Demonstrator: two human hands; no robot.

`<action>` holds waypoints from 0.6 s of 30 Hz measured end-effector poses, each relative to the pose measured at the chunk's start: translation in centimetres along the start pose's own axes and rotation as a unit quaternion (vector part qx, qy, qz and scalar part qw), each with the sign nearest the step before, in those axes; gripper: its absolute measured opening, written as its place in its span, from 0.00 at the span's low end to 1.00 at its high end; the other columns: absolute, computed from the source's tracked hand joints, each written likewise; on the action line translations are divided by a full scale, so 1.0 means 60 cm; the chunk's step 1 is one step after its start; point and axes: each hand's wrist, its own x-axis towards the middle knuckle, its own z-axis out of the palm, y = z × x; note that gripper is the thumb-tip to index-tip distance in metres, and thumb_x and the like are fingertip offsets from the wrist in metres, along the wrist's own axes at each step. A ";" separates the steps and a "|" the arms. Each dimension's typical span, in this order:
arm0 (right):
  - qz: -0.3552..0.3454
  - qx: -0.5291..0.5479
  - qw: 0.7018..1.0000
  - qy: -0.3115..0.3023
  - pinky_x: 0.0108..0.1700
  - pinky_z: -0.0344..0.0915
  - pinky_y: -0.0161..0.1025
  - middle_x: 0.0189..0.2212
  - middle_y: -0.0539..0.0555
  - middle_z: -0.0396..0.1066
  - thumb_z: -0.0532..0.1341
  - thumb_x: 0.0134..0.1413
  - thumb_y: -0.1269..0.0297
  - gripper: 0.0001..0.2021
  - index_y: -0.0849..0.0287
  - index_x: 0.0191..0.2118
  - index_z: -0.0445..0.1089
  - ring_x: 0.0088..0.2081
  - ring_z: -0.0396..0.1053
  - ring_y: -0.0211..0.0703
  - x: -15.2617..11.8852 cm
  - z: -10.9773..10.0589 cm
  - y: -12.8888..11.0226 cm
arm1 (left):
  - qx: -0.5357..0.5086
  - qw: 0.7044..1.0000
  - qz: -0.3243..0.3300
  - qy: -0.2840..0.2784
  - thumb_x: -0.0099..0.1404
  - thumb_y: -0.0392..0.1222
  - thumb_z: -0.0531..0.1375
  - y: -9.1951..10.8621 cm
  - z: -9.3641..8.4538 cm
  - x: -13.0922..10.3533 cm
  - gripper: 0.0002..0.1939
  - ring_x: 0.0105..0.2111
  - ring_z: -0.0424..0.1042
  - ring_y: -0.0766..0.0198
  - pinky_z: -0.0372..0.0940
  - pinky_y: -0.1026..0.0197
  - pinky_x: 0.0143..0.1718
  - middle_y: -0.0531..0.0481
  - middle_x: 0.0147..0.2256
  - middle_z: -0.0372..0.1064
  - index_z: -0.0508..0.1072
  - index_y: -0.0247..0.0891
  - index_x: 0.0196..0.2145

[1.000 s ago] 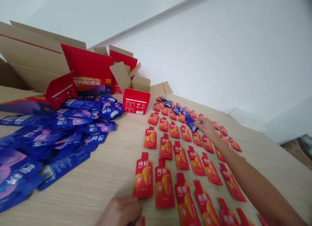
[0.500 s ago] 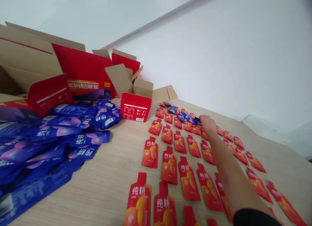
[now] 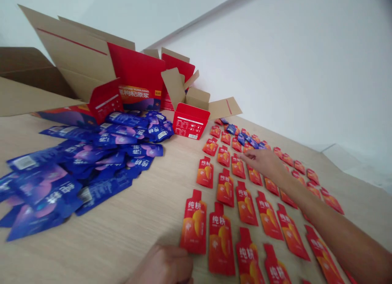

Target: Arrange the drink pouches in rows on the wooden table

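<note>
My left hand [image 3: 167,265] is at the bottom edge, fingers curled closed beside the lower corner of a red-orange pouch [image 3: 193,225]; anything inside it is hidden. My right hand [image 3: 261,160] reaches in from the right over the rows of red pouches, fingertips pinched together near the top of one red pouch [image 3: 238,166]. What is between them, if anything, is too small to tell. Behind that hand, several blue pouches [image 3: 249,140] lie on top of the far red rows. A large heap of blue pouches [image 3: 107,149] spreads over the left side.
Open red-and-brown cartons [image 3: 137,74] stand at the back left. A smaller open red box [image 3: 191,121] sits between the blue heap and the red rows. The wooden table [image 3: 131,218] meets a white wall [image 3: 275,72] behind.
My right hand has drawn back from the far blue pouches toward the nearer red rows. My left hand has come into view at the bottom. The camera view has shifted left.
</note>
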 end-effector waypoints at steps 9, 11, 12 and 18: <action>-0.313 0.216 0.925 0.007 0.68 0.65 0.48 0.61 0.61 0.75 0.61 0.71 0.60 0.20 0.60 0.63 0.75 0.63 0.71 0.51 -0.023 0.073 -0.396 | 0.039 0.997 -0.063 0.000 0.54 0.29 0.60 0.068 -0.019 0.001 0.14 0.22 0.49 0.65 0.45 0.56 0.25 0.59 0.22 0.54 0.57 0.40 0.23; -0.318 0.215 0.923 0.031 0.72 0.59 0.50 0.66 0.62 0.69 0.58 0.72 0.64 0.22 0.61 0.67 0.70 0.68 0.65 0.50 0.017 0.096 -0.436 | 0.056 0.996 -0.066 -0.014 0.55 0.30 0.62 0.063 -0.017 0.002 0.14 0.22 0.50 0.66 0.45 0.57 0.25 0.59 0.22 0.53 0.57 0.39 0.23; -0.323 0.211 0.922 0.037 0.73 0.58 0.51 0.68 0.62 0.67 0.58 0.72 0.65 0.23 0.61 0.69 0.68 0.69 0.63 0.50 0.038 0.105 -0.450 | 0.064 0.996 -0.066 -0.021 0.54 0.30 0.63 0.061 -0.016 0.003 0.15 0.22 0.51 0.66 0.45 0.58 0.24 0.59 0.22 0.53 0.57 0.39 0.23; -0.339 0.186 0.922 0.026 0.71 0.62 0.48 0.68 0.61 0.67 0.64 0.69 0.64 0.25 0.59 0.68 0.69 0.66 0.67 0.51 0.113 0.127 -0.480 | 0.107 0.989 -0.070 -0.068 0.54 0.31 0.68 0.034 0.001 0.011 0.22 0.21 0.49 0.67 0.43 0.60 0.23 0.59 0.20 0.52 0.55 0.38 0.22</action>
